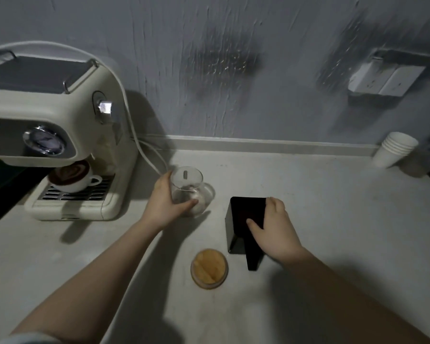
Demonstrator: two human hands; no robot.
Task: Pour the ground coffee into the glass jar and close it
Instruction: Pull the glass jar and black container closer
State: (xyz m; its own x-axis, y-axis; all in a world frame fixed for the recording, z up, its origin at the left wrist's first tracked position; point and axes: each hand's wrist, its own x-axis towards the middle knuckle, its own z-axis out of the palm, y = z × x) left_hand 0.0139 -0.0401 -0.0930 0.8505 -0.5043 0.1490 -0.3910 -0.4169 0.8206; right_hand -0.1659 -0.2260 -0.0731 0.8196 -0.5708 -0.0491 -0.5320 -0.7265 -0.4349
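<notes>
Now the right hand (274,230) is closing around the black coffee container (243,223), fingers curled over its far edge and thumb lying on the dark top face, while the container is still sitting on the desk (333,219). Whether it is open at the top I cannot tell; it is too dark to see any grounds. The left hand (168,198) is wrapping the glass jar (186,187), thumb across the near side and fingers behind, holding it upright on the desk just left of the container. The jar's mouth is standing open and it looks empty.

To pour well, the left hand should be keeping the jar steady and upright, and the right should be lifting the container, bringing one corner over the jar's mouth and tipping slowly, since the mouth is narrow and grounds would scatter easily.

The wooden lid (209,268) is lying flat near the person, between the two forearms, within easy reach for closing afterwards. The coffee machine (47,115) is standing well to the left.
</notes>
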